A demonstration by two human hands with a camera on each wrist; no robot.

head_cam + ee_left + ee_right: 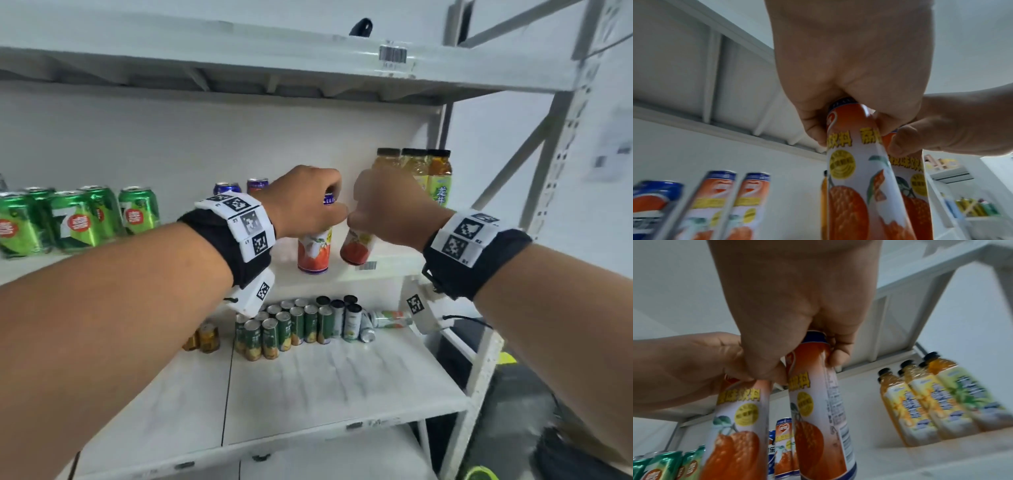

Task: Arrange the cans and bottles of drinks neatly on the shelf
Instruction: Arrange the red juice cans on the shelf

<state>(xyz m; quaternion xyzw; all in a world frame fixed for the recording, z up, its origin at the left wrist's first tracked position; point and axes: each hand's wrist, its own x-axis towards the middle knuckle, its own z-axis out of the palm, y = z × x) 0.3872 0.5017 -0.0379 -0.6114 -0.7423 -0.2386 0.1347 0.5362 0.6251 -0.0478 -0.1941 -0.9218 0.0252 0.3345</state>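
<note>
White metal shelf (346,274) carried green cans (78,219) at left, blue cans (227,188) at centre, tea bottles (416,168) at right; lower board (335,377) held slim green cans (284,329), one can (390,318) lying flat.

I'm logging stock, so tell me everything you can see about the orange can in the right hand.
The orange drink can is tall and slim, apparently metal, with a blue top band, white body, orange-fruit picture, round yellow seal and yellow Chinese lettering. The right hand grips its top. It hangs tilted just above the middle shelf, close beside the left hand's matching can.
</note>
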